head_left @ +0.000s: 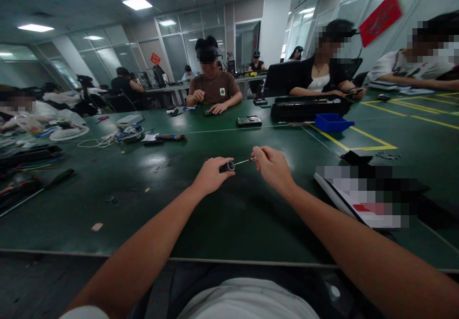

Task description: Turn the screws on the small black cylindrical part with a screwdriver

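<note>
My left hand [211, 174] grips a small black cylindrical part [227, 167], its round end turned to the right. A screwdriver [244, 161] with a thin metal shaft and a reddish handle is held in my right hand [269, 164]. The shaft points left, and its tip meets or lies very close to the round end of the black part; I cannot tell whether it is inside. Both hands are above the green table [201, 228]. Most of the screwdriver's handle is hidden by my fingers.
Ahead lie a circuit-board device [249, 121], a blue bin [332, 122] and a long black housing [308, 108]. A dark pen-like tool [171, 137] and cables [100, 141] are to the left. Papers [358, 202] lie right. Co-workers sit across the table.
</note>
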Available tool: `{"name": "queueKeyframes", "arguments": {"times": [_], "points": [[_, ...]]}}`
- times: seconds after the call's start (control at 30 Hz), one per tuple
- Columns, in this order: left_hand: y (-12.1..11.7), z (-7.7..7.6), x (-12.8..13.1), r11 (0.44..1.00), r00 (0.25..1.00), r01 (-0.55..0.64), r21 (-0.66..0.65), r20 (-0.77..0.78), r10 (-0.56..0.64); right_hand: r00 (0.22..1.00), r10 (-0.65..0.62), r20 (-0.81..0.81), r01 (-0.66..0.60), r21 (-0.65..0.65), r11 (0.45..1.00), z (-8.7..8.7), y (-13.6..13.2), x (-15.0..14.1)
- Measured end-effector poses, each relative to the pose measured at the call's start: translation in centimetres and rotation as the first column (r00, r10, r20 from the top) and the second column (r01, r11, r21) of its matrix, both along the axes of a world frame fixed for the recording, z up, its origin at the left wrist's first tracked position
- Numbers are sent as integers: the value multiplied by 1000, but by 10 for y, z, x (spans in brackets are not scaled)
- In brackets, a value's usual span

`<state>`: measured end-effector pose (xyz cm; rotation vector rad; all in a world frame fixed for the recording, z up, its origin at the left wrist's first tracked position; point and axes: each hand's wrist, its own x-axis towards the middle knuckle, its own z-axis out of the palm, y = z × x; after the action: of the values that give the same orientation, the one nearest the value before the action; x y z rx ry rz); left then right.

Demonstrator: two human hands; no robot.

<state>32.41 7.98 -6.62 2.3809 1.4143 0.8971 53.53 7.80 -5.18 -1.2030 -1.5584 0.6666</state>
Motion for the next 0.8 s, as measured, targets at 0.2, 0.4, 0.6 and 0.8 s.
{"name": "queueKeyframes", "arguments": {"times": [0.2, 0.4, 0.6, 0.8], "points": [[1, 0, -1, 1000, 1000, 2, 0, 27, -2, 997, 2, -83, 0, 22, 1000, -5, 2, -2], [-1, 1, -1, 1000, 1000, 13, -6, 11, -13, 1000, 21, -23, -21, -16, 1000, -2, -1, -1], [-3, 4, -1, 1000, 999, -23, -5, 32, 24, 986, 32, -161, -23, 53, 998, -7, 2, -5], [-4, 10, -2, 996, 998, 66, 62, -18, -65, 825, 23, -565, -183, -230, 956, -9, 13, -3]]}}
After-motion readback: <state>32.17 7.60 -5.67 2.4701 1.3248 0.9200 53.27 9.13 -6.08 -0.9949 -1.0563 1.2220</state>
